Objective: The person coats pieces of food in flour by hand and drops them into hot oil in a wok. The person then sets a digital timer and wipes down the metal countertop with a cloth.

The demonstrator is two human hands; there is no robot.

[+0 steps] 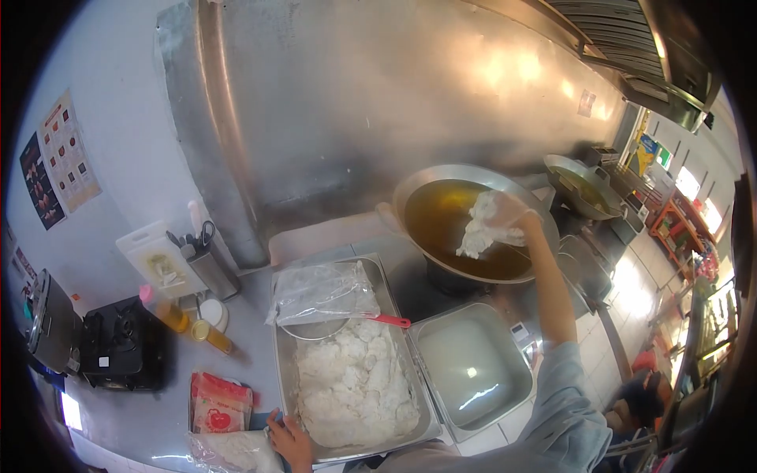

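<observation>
My right hand is over the large wok of amber oil, closed on a white floured piece that hangs down above the oil. My left hand rests at the lower left corner of the metal tray, its fingers apart near the rim. White floured pieces fill the tray. At the tray's far end lie a clear plastic bag and a strainer with a red handle. Right of the tray stands a metal basin of cloudy liquid.
A second wok stands farther right. On the left are a black stove, yellow bottles, a knife holder, a cutting board and a red packet. Beyond the basin is a small device.
</observation>
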